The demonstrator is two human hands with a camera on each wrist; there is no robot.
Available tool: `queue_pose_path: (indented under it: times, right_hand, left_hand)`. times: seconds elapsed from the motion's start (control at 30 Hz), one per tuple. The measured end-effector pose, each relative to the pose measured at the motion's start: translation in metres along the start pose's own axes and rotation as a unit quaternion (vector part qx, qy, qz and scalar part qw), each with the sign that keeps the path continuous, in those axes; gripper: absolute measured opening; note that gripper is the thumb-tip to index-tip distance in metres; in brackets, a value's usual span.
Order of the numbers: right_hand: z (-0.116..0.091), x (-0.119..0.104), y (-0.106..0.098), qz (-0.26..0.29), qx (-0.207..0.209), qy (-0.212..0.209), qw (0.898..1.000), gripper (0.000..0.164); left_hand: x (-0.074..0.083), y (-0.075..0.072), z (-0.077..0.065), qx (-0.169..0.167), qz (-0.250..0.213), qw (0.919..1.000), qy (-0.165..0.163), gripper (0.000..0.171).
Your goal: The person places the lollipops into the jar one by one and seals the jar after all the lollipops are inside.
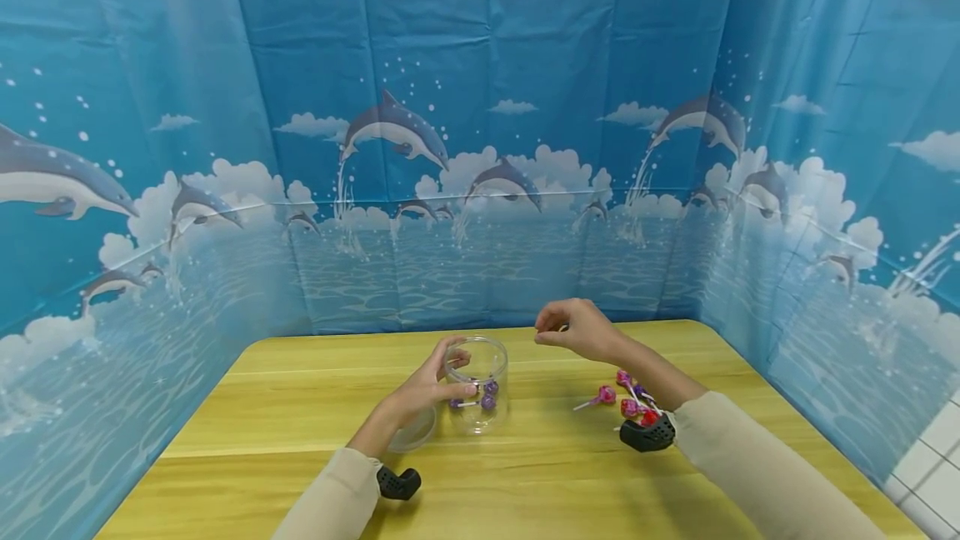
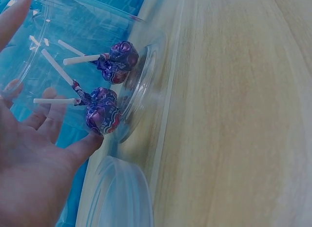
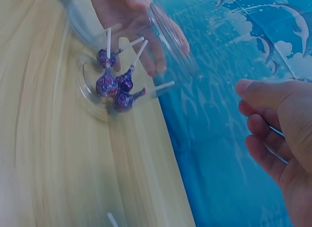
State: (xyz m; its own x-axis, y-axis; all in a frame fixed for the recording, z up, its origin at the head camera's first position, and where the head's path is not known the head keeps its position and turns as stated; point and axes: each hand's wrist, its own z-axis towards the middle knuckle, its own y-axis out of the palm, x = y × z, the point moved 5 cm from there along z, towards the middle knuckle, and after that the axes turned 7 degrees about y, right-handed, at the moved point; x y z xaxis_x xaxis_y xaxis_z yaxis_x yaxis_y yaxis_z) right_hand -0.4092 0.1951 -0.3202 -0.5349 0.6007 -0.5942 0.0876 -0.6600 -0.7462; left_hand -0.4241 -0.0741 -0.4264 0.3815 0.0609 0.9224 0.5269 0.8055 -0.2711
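A clear plastic jar [image 1: 500,373] stands on the table with several purple-wrapped lollipops [image 2: 102,112] inside, their white sticks pointing various ways. My left hand [image 1: 420,388] holds the jar from its left side, thumb across the front and fingers around the back. In the right wrist view the purple lollipops [image 3: 106,85] lie near the jar's bottom. My right hand [image 1: 588,332] hangs in the air to the right of the jar, apart from it. Its fingers are loosely curled, and no object shows between them in the right wrist view.
Beside the jar, under the left hand, lies a clear round lid [image 1: 411,436]. Loose lollipops, pink [image 1: 606,395], red [image 1: 649,418] and purple, lie on the yellow wooden table [image 1: 547,482] below the right forearm. A blue dolphin curtain [image 1: 480,273] borders the table's far edge.
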Motion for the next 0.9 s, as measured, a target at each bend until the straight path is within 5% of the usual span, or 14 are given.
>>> queue_pose_path:
  times: [0.9]
  right_hand:
    - [-0.07, 0.058, -0.03, -0.026, 0.018, 0.05, 0.998, 0.009]
  left_hand:
    - [0.001, 0.001, -0.001, 0.004, -0.004, 1.0, -0.001, 0.083]
